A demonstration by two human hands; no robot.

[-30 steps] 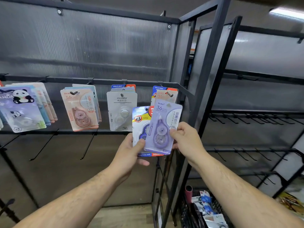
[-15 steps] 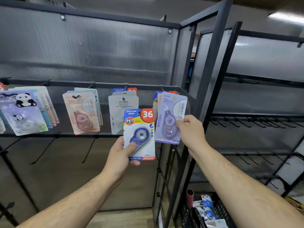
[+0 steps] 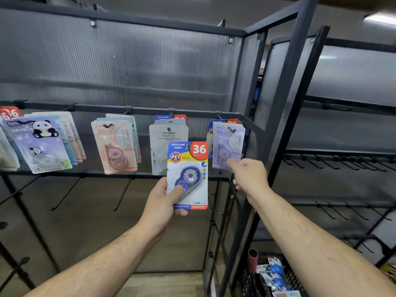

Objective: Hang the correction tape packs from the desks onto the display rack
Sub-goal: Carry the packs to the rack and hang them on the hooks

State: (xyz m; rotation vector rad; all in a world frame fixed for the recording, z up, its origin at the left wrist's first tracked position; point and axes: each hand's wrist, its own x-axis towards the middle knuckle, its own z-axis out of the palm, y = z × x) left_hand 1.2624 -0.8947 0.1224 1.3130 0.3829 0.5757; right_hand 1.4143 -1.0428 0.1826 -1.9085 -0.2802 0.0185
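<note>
My left hand (image 3: 164, 197) grips a blue correction tape pack (image 3: 189, 168) marked "36" by its lower left corner, upright in front of the display rack (image 3: 150, 110). A purple correction tape pack (image 3: 227, 144) hangs on the rightmost hook of the upper rail, over a blue pack behind it. My right hand (image 3: 249, 177) is at its lower edge, with the thumb on the front. The fingers behind the pack are hidden. More packs hang to the left: white ones (image 3: 165, 142), pink ones (image 3: 115, 144) and panda ones (image 3: 38, 142).
Bare hooks (image 3: 124, 192) jut from the lower rail below the hanging packs. A second black rack (image 3: 342, 159) with rows of bare hooks stands to the right. A dark basket (image 3: 276, 277) with more packs sits on the floor at the lower right.
My right hand carried the purple pack up and right, away from the blue one, and it now hangs on the rightmost hook. My left hand stayed put with the blue pack.
</note>
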